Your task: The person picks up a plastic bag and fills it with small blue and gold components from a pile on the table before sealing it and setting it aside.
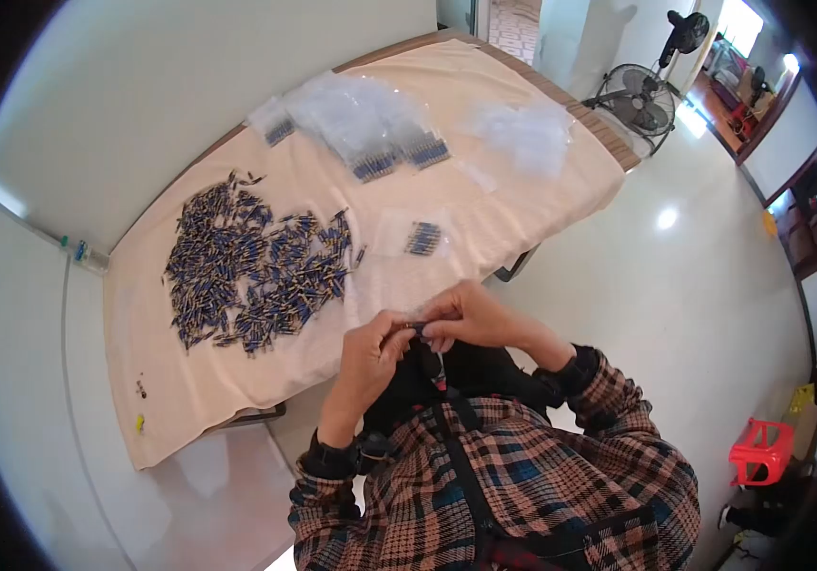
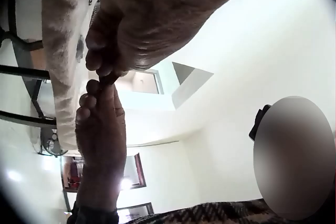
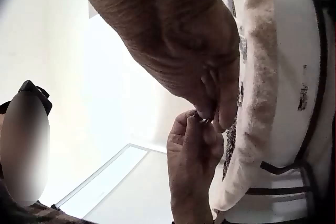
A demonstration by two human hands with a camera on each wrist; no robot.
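Fingertips of the left hand [image 1: 367, 358] and right hand [image 1: 477, 317] meet in front of the torso, past the table's near edge. Between them they pinch a small dark piece [image 1: 415, 325], mostly covered by the fingers; its shape cannot be made out. In the left wrist view the left hand [image 2: 152, 19] is above and the right hand [image 2: 102, 134] below, tips touching. The right wrist view has the right hand [image 3: 178, 40] above the left hand [image 3: 191, 166], fingertips together. Beyond the hands lies a clear bag [image 1: 389, 234] with a row of blue-and-gold pieces [image 1: 423, 239].
A large pile of blue-and-gold pieces [image 1: 237, 266] covers the left of the cloth-covered table [image 1: 484, 219]. Filled clear bags [image 1: 351, 114] lie at the back, other clear bags [image 1: 522, 138] at the back right. A fan [image 1: 639, 100] and red stool [image 1: 762, 452] stand on the floor.
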